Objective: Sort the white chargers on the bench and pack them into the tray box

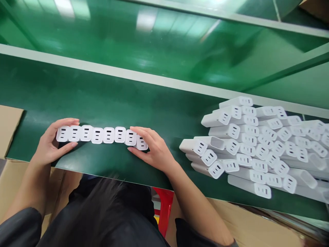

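Pale reflections streak a glossy green surface beyond a green worktable, a red stool below.

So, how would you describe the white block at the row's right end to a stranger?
On the green bench, find the row of white blocks between the left hand and right hand. Go to the end block by the right hand. It sits lowest of the row in the picture, and a finger hides part of its top.

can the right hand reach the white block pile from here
Probably yes: only green tabletop shows between the right hand and the pile, though its fingers are around the end of the row.
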A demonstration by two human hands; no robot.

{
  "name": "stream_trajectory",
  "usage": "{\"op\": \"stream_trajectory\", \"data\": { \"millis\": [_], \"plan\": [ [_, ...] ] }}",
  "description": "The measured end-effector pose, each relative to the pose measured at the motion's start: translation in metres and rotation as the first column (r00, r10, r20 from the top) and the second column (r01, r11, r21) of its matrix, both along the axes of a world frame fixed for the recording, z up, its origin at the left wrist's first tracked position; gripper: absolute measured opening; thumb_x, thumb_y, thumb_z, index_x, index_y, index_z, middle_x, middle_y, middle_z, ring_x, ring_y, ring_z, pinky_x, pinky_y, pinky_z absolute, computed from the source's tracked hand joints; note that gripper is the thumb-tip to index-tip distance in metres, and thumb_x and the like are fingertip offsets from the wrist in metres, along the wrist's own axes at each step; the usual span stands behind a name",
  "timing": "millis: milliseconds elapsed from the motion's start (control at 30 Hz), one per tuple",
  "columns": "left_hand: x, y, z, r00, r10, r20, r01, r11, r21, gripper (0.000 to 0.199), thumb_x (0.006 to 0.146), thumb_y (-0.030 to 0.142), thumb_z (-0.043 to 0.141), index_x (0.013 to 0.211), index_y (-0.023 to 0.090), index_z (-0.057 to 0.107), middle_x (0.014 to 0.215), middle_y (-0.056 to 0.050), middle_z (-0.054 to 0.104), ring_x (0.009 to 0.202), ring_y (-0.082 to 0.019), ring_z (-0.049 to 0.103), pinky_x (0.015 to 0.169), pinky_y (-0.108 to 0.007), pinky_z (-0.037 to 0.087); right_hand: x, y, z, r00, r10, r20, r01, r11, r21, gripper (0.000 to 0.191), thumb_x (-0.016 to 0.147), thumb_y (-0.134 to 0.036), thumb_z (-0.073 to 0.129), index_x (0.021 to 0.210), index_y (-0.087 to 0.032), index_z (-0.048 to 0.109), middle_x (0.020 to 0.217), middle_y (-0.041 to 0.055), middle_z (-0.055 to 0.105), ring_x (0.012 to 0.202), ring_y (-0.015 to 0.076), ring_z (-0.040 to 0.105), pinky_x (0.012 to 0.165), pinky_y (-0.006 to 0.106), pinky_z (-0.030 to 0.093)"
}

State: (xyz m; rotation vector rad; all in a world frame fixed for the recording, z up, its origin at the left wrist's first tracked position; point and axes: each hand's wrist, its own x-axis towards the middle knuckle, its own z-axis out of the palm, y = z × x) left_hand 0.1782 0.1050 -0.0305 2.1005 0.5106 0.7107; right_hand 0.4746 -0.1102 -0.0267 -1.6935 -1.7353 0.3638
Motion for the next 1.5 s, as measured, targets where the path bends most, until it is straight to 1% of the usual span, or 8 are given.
{"op": "stream_trajectory", "data": {
  "millis": [67, 233, 533, 700, 900, 1167, 1333, 1500],
  "plan": [
    [-0.002, 0.0, 0.0, 1.0, 0.008, -0.018, -0.008, 1.0, -0.012, 0.067, 0.066, 0.023, 0.088, 0.127, 0.028, 0.062, 0.126, -0.006, 0.067, 0.109, -0.031, 0.066, 0.093, -0.052, 0.058, -0.01, 0.001, -0.004, 0.998, -0.05, 0.034, 0.049, 0.998, 0.043, 0.045, 0.095, -0.032, 0.059, 0.138, -0.025, 0.048, 0.125, 0.01, 0.069, 0.112, 0.0234, 0.067, 0.092, 0.038, 0.056],
    [-0.004, 0.002, 0.001, 1.0, -0.008, -0.001, 0.008, 0.995, -0.1, 0.069, 0.066, 0.021, 0.088, 0.13, 0.025, 0.06, 0.131, -0.007, 0.065, 0.106, -0.029, 0.067, 0.088, -0.051, 0.061, -0.023, -0.003, -0.007, 0.987, -0.109, 0.12, 0.088, 0.982, 0.165, 0.044, 0.094, -0.033, 0.063, 0.134, -0.021, 0.048, 0.114, 0.0111, 0.073, 0.096, 0.0224, 0.071, 0.082, 0.035, 0.058],
    [-0.004, -0.001, 0.007, 0.998, 0.058, 0.0, -0.057, 0.978, -0.203, 0.065, 0.066, 0.023, 0.088, 0.126, 0.026, 0.063, 0.124, -0.006, 0.068, 0.105, -0.029, 0.067, 0.087, -0.053, 0.062, -0.025, -0.007, -0.009, 0.984, -0.107, 0.142, 0.081, 0.981, 0.175, 0.05, 0.095, -0.035, 0.062, 0.138, -0.021, 0.042, 0.113, 0.0112, 0.072, 0.094, 0.0226, 0.071, 0.08, 0.034, 0.057],
    [-0.004, 0.0, 0.008, 0.999, 0.045, 0.009, -0.042, 0.973, -0.226, 0.063, 0.068, 0.027, 0.086, 0.126, 0.025, 0.062, 0.126, -0.006, 0.067, 0.107, -0.029, 0.066, 0.091, -0.053, 0.06, -0.025, -0.005, -0.008, 0.984, -0.103, 0.143, 0.076, 0.98, 0.184, 0.053, 0.094, -0.035, 0.063, 0.138, -0.019, 0.04, 0.112, 0.0118, 0.072, 0.091, 0.0223, 0.071, 0.079, 0.034, 0.057],
    [0.002, -0.005, 0.011, 0.999, 0.011, 0.05, -0.001, 0.98, -0.201, 0.06, 0.072, 0.025, 0.081, 0.129, 0.025, 0.061, 0.127, -0.005, 0.067, 0.107, -0.028, 0.066, 0.089, -0.047, 0.061, -0.024, -0.005, -0.007, 0.985, -0.106, 0.134, 0.089, 0.988, 0.129, 0.058, 0.095, -0.04, 0.061, 0.144, -0.021, 0.035, 0.117, 0.013, 0.071, 0.094, 0.0243, 0.071, 0.081, 0.036, 0.057],
    [0.001, -0.003, 0.01, 0.997, -0.013, 0.071, 0.028, 0.977, -0.21, 0.062, 0.073, 0.019, 0.079, 0.132, 0.021, 0.059, 0.13, -0.007, 0.066, 0.111, -0.026, 0.065, 0.093, -0.04, 0.058, -0.026, -0.002, -0.006, 0.988, -0.111, 0.106, 0.095, 0.986, 0.139, 0.07, 0.091, -0.048, 0.065, 0.146, -0.02, 0.031, 0.12, 0.0152, 0.068, 0.097, 0.0255, 0.068, 0.083, 0.038, 0.057],
    [0.003, -0.005, 0.01, 0.996, 0.008, 0.089, 0.014, 0.97, -0.242, 0.063, 0.072, 0.022, 0.08, 0.131, 0.019, 0.06, 0.129, -0.009, 0.066, 0.112, -0.027, 0.065, 0.094, -0.038, 0.056, -0.018, -0.006, 0.003, 0.995, -0.091, 0.025, 0.09, 0.995, 0.052, 0.082, 0.082, -0.059, 0.07, 0.145, -0.02, 0.034, 0.126, 0.0163, 0.061, 0.105, 0.0286, 0.064, 0.082, 0.042, 0.058],
    [0.004, -0.008, 0.011, 0.995, 0.015, 0.095, 0.009, 0.969, -0.248, 0.065, 0.07, 0.018, 0.08, 0.132, 0.019, 0.06, 0.13, -0.01, 0.065, 0.113, -0.027, 0.064, 0.097, -0.037, 0.054, -0.005, -0.015, 0.013, 0.998, -0.049, -0.03, 0.047, 0.997, -0.053, 0.07, 0.085, -0.038, 0.071, 0.143, -0.022, 0.035, 0.109, 0.009, 0.063, 0.093, 0.0229, 0.065, 0.072, 0.035, 0.056]
  ]
}}
